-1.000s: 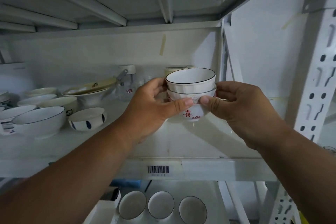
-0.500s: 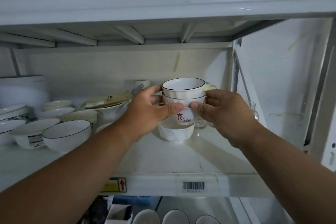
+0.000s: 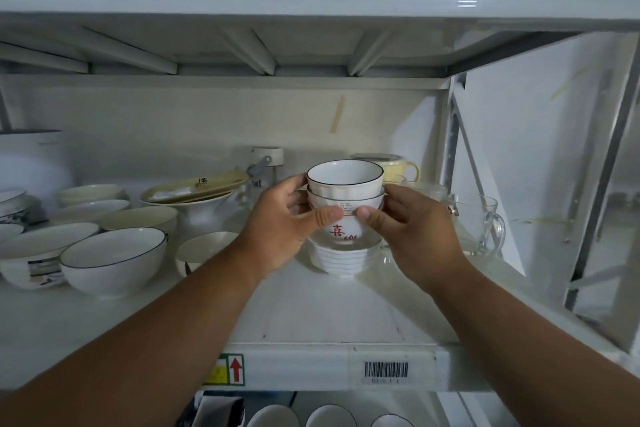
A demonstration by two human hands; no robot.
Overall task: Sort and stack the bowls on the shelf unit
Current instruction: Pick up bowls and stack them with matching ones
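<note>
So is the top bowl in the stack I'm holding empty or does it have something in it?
Empty. The top bowl with the dark rim shows only bare white inside, sitting upright on the stack held by the left hand and right hand.

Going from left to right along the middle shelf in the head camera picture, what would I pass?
Labelled white bowl → black-rimmed bowl → cream plates on a white stand → left hand → stack of small bowls → right hand → glass mug.

Bare shelf (image 3: 332, 315) in front; bowls (image 3: 114, 262) left, glass mugs (image 3: 485, 225) right.
</note>
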